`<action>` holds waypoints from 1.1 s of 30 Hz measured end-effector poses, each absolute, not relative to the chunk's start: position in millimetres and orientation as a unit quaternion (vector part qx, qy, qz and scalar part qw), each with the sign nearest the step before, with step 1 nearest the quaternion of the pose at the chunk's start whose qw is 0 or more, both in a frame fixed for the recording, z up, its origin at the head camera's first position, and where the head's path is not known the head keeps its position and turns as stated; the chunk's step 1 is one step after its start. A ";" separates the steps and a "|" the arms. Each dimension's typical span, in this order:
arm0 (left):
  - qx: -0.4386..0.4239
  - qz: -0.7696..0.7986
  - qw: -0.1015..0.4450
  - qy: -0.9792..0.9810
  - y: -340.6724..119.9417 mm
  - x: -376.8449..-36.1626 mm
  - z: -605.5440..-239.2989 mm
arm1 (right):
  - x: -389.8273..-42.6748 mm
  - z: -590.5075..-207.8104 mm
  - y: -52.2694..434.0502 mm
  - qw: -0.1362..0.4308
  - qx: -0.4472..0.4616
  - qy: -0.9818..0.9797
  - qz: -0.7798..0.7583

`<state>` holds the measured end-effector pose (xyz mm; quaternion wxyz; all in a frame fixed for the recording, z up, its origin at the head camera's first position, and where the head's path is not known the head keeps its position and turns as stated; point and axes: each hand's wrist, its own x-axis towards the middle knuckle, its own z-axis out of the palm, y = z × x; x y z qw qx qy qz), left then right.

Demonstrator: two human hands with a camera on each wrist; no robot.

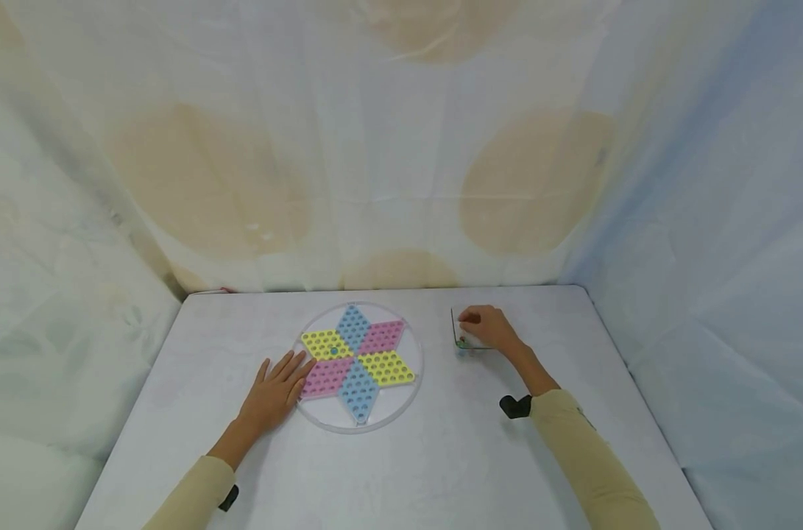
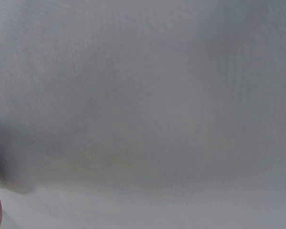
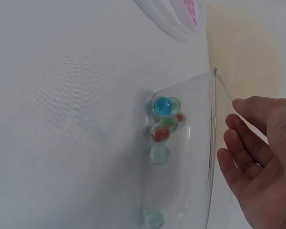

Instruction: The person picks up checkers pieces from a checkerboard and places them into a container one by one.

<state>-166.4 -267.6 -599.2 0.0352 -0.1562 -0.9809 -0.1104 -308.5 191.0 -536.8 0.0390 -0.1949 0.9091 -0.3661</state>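
Left hand (image 1: 275, 391) rests spread flat at the round star-patterned marble board's (image 1: 357, 366) rim; right hand (image 1: 489, 328), loosely curled, reaches into a clear marble box (image 3: 190, 157); bare white worktop (image 1: 434, 456) all around.

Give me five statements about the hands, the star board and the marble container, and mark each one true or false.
1. The left hand lies flat with its fingers straight at the edge of the star board. True.
2. The right hand is at the clear container to the right of the board. True.
3. The clear container is empty. False: the right wrist view shows several marbles in it.
4. The board's star points are all one colour. False: they are yellow, pink and blue.
5. The right hand grips a marble above the board. False: it is over the container, and no marble shows in its fingers.
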 end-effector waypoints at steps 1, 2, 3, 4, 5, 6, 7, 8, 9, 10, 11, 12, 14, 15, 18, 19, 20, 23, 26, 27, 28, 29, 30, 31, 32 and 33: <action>-0.156 -0.111 0.035 -0.981 -267.3 -166.2 -598.5 | -307.8 -534.6 188.8 0.037 -0.198 0.907 -0.369; -0.156 -0.111 0.035 -0.981 -267.0 -165.8 -597.8 | -306.6 -532.2 186.3 0.038 -0.199 0.906 -0.372; -0.157 -0.111 0.034 -0.981 -266.7 -165.5 -597.3 | -305.1 -529.8 183.7 0.038 -0.202 0.904 -0.375; -0.157 -0.110 0.034 -0.981 -266.8 -165.4 -597.3 | -303.6 -527.7 180.5 0.039 -0.206 0.902 -0.378; -0.158 -0.108 0.034 -0.981 -267.1 -165.3 -597.3 | -302.2 -525.8 177.1 0.040 -0.210 0.900 -0.380; -0.157 -0.108 0.033 -0.981 -267.3 -165.2 -597.6 | -301.1 -524.3 173.6 0.040 -0.212 0.898 -0.383; -0.158 -0.106 0.033 -0.981 -267.4 -165.2 -597.9 | -300.0 -523.0 170.2 0.040 -0.214 0.896 -0.386; -0.158 -0.105 0.033 -0.981 -267.4 -165.2 -597.9 | -298.6 -521.6 166.7 0.040 -0.214 0.896 -0.388; -0.159 -0.104 0.032 -0.981 -267.5 -165.3 -598.2 | -297.6 -520.5 163.2 0.039 -0.216 0.894 -0.390; -0.159 -0.103 0.032 -0.981 -267.6 -165.4 -598.4 | -297.1 -520.0 159.6 0.039 -0.218 0.893 -0.391; -0.159 -0.102 0.032 -0.981 -267.6 -165.4 -598.6 | -296.7 -519.8 156.2 0.038 -0.219 0.892 -0.393; -0.159 -0.102 0.032 -0.982 -267.7 -165.5 -598.8 | -296.4 -519.9 152.7 0.039 -0.220 0.891 -0.395; -0.159 -0.101 0.031 -0.982 -267.8 -165.7 -599.3 | -295.5 -520.5 146.0 0.036 -0.224 0.890 -0.397; -0.159 -0.102 0.031 -0.981 -268.0 -165.9 -599.6 | -294.9 -520.7 142.5 0.035 -0.223 0.889 -0.399; -0.162 -0.104 0.037 -0.981 -268.5 -166.7 -600.2 | -291.8 -520.7 132.6 0.032 -0.224 0.886 -0.404; -0.163 -0.106 0.041 -0.980 -268.5 -166.9 -600.6 | -290.7 -520.6 129.5 0.031 -0.225 0.886 -0.405; -0.163 -0.105 0.043 -0.980 -268.6 -167.1 -601.1 | -289.8 -520.4 126.4 0.031 -0.227 0.884 -0.407; -0.165 -0.104 0.053 -0.979 -268.4 -167.0 -601.1 | -286.7 -518.8 117.7 0.031 -0.234 0.880 -0.412; -0.164 -0.103 0.053 -0.980 -268.2 -166.7 -600.5 | -285.1 -518.8 109.3 0.030 -0.240 0.877 -0.415; -0.164 -0.105 0.053 -0.979 -268.0 -166.5 -600.0 | -284.2 -518.6 106.8 0.030 -0.242 0.876 -0.417; -0.163 -0.107 0.052 -0.979 -268.0 -166.4 -599.8 | -283.5 -518.8 104.5 0.032 -0.243 0.875 -0.419; -0.162 -0.107 0.049 -0.980 -267.8 -166.4 -599.6 | -282.9 -519.1 102.3 0.033 -0.243 0.874 -0.420; -0.162 -0.105 0.047 -0.980 -267.7 -166.2 -599.5 | -282.6 -519.8 100.1 0.034 -0.244 0.873 -0.421; -0.161 -0.104 0.045 -0.980 -267.9 -166.3 -599.3 | -281.9 -519.9 98.0 0.037 -0.244 0.872 -0.423; -0.160 -0.104 0.044 -0.981 -268.0 -166.3 -599.1 | -281.1 -519.6 95.8 0.040 -0.244 0.870 -0.427; -0.160 -0.103 0.042 -0.981 -268.1 -166.2 -599.0 | -280.3 -519.4 93.9 0.041 -0.245 0.868 -0.430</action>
